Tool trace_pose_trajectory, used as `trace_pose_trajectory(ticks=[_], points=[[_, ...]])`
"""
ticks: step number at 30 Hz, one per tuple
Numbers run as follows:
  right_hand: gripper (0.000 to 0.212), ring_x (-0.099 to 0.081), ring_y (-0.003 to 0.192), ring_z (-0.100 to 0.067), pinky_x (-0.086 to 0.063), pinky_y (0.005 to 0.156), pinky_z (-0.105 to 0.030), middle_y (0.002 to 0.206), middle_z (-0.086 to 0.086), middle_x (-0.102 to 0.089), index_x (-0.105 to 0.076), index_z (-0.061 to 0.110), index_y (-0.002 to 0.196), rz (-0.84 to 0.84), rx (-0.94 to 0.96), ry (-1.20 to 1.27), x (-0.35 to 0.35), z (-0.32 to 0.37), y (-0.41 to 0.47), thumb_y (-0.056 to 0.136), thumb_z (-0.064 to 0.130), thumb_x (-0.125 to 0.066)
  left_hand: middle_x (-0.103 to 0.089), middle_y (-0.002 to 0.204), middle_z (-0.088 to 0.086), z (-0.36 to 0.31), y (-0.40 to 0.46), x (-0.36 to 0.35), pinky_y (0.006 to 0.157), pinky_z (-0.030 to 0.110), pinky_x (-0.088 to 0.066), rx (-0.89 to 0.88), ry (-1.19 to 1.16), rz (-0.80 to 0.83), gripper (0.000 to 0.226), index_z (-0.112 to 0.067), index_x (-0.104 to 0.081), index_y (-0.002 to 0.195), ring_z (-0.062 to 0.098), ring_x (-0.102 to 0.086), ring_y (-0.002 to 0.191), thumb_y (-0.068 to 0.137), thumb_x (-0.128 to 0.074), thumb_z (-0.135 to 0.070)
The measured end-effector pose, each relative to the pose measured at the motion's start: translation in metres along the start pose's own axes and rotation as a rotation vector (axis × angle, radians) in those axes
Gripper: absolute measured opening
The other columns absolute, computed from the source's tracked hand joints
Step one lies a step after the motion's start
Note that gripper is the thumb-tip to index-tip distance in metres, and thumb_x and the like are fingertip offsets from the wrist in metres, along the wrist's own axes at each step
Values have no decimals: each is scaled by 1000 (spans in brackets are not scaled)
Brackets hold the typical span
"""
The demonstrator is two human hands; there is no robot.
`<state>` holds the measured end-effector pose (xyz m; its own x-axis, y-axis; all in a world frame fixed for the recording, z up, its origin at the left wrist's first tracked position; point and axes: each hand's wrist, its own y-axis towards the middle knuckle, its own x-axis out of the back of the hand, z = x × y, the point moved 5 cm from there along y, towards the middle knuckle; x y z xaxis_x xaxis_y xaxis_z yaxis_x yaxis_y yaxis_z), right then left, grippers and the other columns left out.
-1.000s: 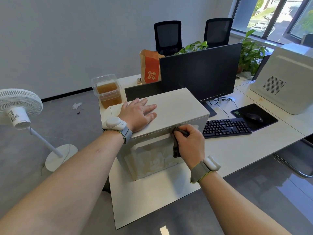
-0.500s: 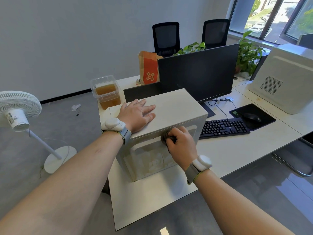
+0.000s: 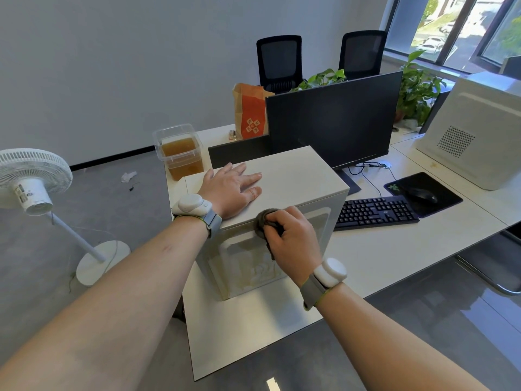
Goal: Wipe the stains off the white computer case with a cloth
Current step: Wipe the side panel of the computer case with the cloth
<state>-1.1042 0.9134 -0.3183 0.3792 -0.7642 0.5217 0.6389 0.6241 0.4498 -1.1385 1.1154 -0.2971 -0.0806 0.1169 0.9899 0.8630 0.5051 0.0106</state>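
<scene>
Mid-wipe: right hand (image 3: pixel 293 238) clamps the bunched dark grey cloth (image 3: pixel 263 221) against the white box-shaped computer case (image 3: pixel 293 176)'s near top edge; left hand (image 3: pixel 231 190) lies flat on top. Next: work down to yellowish stains below the right hand.

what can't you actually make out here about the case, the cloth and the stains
All in the head view:
- Cloth: mostly covered by the right hand gripping it.
- White computer case: its top under the flat left hand is covered; back and far sides face away.
- Front panel stains: the part behind the right hand is hidden.
- Second white case: cut off by the right edge.
</scene>
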Motion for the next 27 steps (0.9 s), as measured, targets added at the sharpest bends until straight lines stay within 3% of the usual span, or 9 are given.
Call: trace_pose_trajectory(ticks=[4,8,13,17,21,27], points=[[10,-58,78,-21,-55,69,-40,93,5,-59,-73,16,93,136,-89,-117,-12,-9,-4,88,15,-65,-20,169,-10,-1,-1,0,124,59,-7,-3,3,1,57,-56,-28,153,22,-12,157,98,-26,-73],[8,-59,77,-17,-53,66,-32,94,6,-60,-74,16,94,18,-3,-45,-4,4,-5,89,15,-68,-20,169,-10,-1,0,-1,124,58,-7,-1,1,-2,57,-56,-28,153,22,-12,156,98,-26,-73],[9,-58,78,-19,-55,69,-39,93,6,-58,-73,18,94,114,-89,-126,-13,-7,-6,89,16,-66,-20,169,-8,-3,-2,1,123,58,-8,-5,5,-5,56,-56,-29,153,22,-13,156,99,-27,-71],[9,-59,77,-18,-54,68,-34,93,7,-60,-74,17,96,52,21,-20,-11,10,-5,89,15,-68,-21,169,-9,-2,-1,1,123,57,-8,-3,11,-13,56,-56,-29,153,22,-13,156,99,-26,-72],[9,-58,80,-20,-55,72,-40,91,10,-56,-72,17,92,189,-59,-87,-23,3,-5,87,14,-65,-21,169,-8,-3,-2,1,123,58,-8,-6,15,-11,57,-56,-28,153,23,-13,156,99,-26,-72],[8,-56,72,-20,-52,65,-35,90,5,-57,-71,17,93,84,67,-26,-23,24,-4,86,14,-68,-21,168,-8,-2,-2,0,123,59,-8,-7,24,-22,57,-55,-28,153,23,-14,156,99,-25,-72]])
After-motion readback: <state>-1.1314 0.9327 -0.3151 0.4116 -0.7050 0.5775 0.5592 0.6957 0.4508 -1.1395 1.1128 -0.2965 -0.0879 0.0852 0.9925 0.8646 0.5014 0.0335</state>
